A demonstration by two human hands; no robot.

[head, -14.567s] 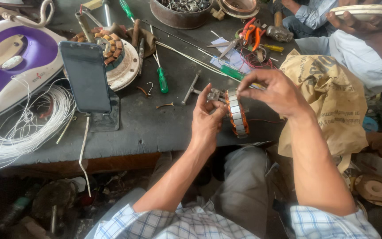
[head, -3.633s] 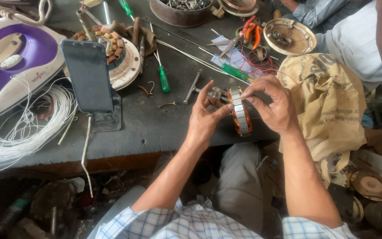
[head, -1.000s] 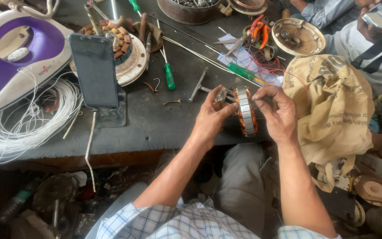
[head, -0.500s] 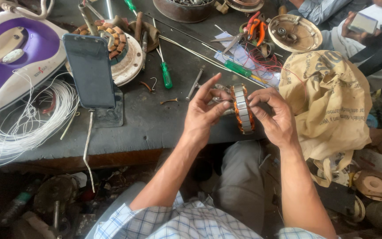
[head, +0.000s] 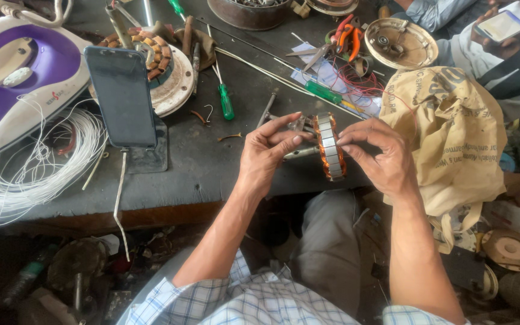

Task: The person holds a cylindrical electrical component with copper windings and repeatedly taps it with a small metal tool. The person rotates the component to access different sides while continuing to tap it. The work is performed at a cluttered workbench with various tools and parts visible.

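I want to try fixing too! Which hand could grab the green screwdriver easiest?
Probably the left hand: the green screwdriver lies on its side of the wound motor core; the right hand would cross over.

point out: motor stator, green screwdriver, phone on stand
motor stator point(head: 330, 147), head view, on its grey laminated outer band.
green screwdriver point(head: 226, 101), head view, on the green handle.
phone on stand point(head: 121, 96), head view, middle of the dark screen.
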